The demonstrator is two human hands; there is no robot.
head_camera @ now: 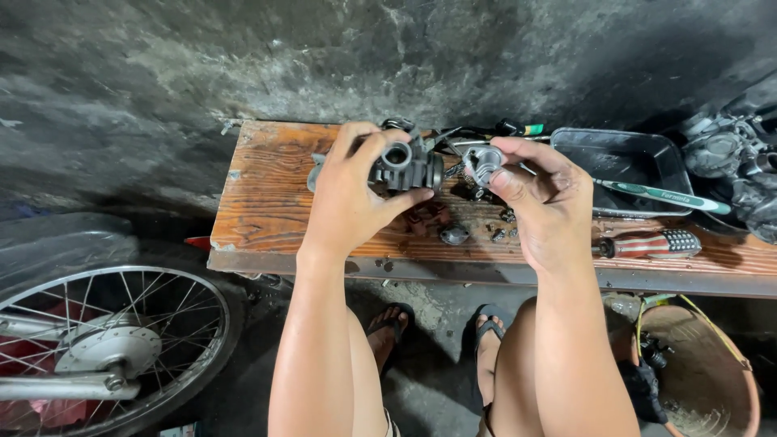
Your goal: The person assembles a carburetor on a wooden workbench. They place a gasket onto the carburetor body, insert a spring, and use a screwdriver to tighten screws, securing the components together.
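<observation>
My left hand (350, 198) grips a grey metal carburetor body (407, 166) above a worn wooden board (267, 202). A little to the right, my right hand (544, 202) pinches a smaller round metal part (483, 164) between thumb and fingers, close to the carburetor body. Small dark screws and parts (455, 235) lie scattered on the board beneath both hands.
A dark metal tray (623, 158) sits at the board's right with a green toothbrush (660, 194) across it. A red-and-white-handled screwdriver (651, 244) lies nearby. Engine parts (732, 162) are far right, a brown bucket (700, 372) lower right, a spoked wheel (113, 348) lower left.
</observation>
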